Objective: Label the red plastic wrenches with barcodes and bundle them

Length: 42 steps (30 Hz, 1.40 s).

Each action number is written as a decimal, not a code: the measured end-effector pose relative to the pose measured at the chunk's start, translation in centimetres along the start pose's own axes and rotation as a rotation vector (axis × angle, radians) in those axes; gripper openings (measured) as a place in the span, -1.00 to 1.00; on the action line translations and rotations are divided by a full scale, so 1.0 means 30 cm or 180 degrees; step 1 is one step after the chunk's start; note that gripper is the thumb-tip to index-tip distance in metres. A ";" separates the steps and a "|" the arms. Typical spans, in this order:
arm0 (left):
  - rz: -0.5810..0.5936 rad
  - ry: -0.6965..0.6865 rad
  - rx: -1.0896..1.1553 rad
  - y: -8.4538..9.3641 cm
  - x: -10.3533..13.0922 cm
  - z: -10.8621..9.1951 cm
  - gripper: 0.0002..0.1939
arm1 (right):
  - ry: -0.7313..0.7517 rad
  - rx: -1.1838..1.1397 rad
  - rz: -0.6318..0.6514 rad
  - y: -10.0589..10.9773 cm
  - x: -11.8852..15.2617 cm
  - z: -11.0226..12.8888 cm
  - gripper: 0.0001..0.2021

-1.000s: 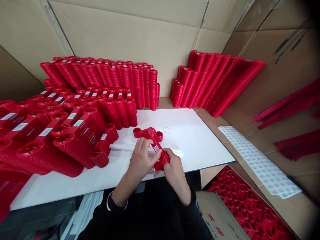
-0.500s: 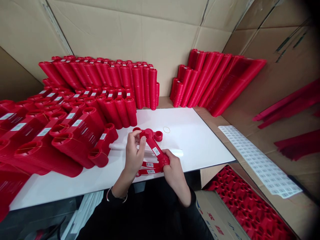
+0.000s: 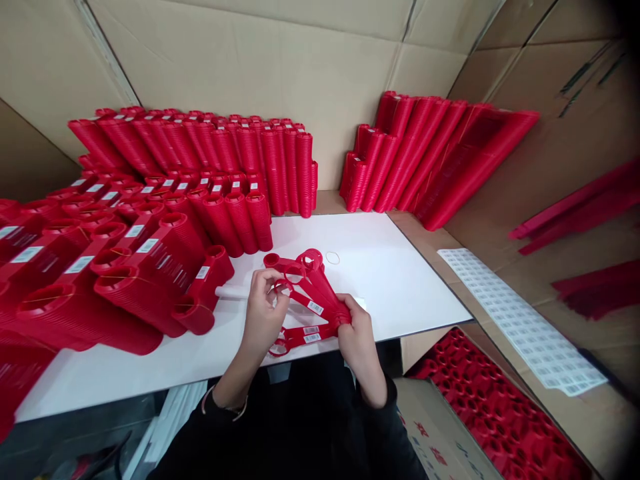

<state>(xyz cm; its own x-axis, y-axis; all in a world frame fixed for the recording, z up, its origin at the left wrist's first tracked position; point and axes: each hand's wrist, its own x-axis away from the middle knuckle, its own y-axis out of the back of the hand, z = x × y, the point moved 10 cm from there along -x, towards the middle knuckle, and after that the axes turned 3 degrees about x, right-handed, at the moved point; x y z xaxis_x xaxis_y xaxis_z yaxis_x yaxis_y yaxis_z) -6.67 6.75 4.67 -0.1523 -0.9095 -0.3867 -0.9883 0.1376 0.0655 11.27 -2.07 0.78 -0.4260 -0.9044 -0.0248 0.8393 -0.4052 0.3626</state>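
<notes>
In my right hand (image 3: 358, 332) the joined ends of several thin red plastic pieces (image 3: 325, 288) are gripped; their ring-shaped far ends fan out to the left. White barcode labels show on some of them. My left hand (image 3: 267, 301) pinches the ring end of one labelled piece (image 3: 300, 298), apart from the others in the fan. Below it, other labelled pieces (image 3: 295, 337) spread toward the table's front edge. Behind my left fingers a small red part (image 3: 273, 260) with a round opening lies on the white table (image 3: 400, 280).
Banded stacks of red pieces (image 3: 135, 287) crowd the left side, and tall stacks (image 3: 410, 153) lean at the back right. A thin rubber band (image 3: 333, 257) lies on the table. On the right are a barcode sticker sheet (image 3: 520, 320) and a carton of red parts (image 3: 500, 407).
The pieces in my right hand have fanned wider apart, and that hand has moved slightly right. My left hand now pinches one piece's ring, pulled lower and away from the rest.
</notes>
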 end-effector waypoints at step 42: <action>0.2480 -0.0184 -0.1973 -0.345 0.034 0.101 -0.79 | -0.0353 0.0807 -0.0005 0.048 -0.027 -0.112 -0.57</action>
<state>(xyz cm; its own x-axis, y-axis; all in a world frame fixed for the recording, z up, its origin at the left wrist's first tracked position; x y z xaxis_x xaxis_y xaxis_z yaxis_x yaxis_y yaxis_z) 3.37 5.58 0.81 -0.7733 -0.6296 -0.0747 -0.4369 0.4440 0.7823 13.96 -2.35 -1.81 -0.4732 -0.8780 0.0717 0.7331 -0.3474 0.5846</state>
